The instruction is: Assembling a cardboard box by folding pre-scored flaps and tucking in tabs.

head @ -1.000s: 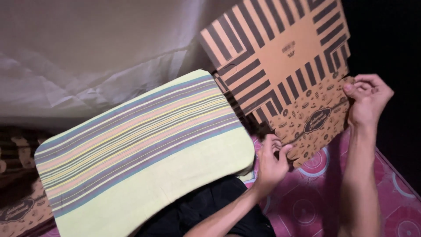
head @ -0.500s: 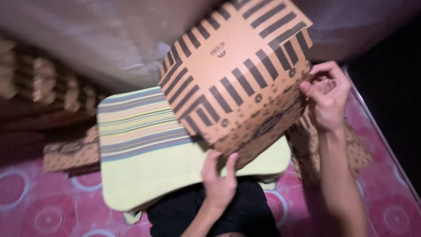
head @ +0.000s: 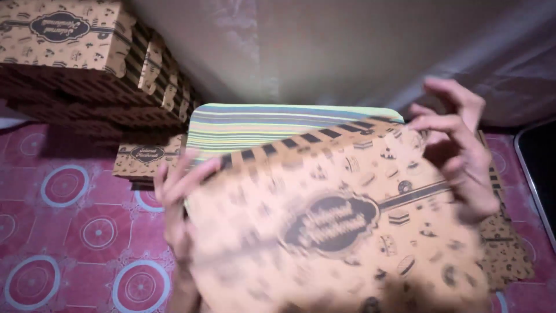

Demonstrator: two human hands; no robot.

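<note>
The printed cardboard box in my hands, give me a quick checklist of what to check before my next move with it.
1. Left hand on the printed cardboard box: ok, fingers curl over its left edge.
2. Right hand on the box: ok, fingers touch its upper right corner, though some are spread off it.
3. Box sharp enough to judge its folds: not ok, it is motion-blurred.
4. Striped board beneath the box: ok, its far part shows, nothing on that part.
5. Stack of finished boxes at upper left: ok, apart from the hands.
6. Box's near edge: cannot tell, it runs out of view.
</note>
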